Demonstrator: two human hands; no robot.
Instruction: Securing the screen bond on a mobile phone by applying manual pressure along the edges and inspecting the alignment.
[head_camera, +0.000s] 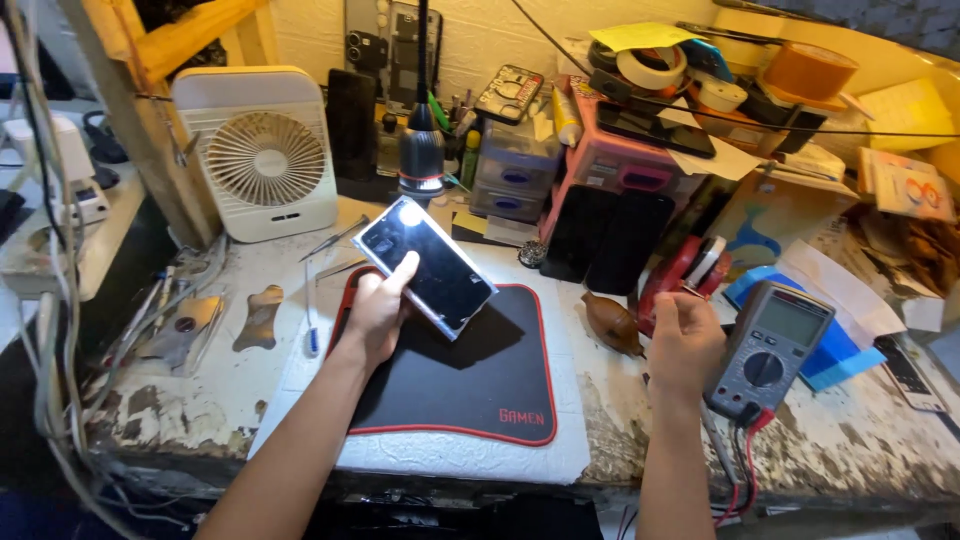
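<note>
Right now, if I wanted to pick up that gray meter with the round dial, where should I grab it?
Probably by its two long sides, around the middle of the gray meter, reaching down from above. It lies flat, face up, and its wires leave the bottom end, so keep away from there.

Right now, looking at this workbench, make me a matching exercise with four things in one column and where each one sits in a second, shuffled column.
Things:
1. smartphone
2. multimeter
3. desk fan
4. black mat

Places:
A. back left of the bench, upright
B. held in the left hand
C. flat in the middle of the bench
D. beside the right hand

Pairs: 1-B, 2-D, 3-A, 4-C
</note>
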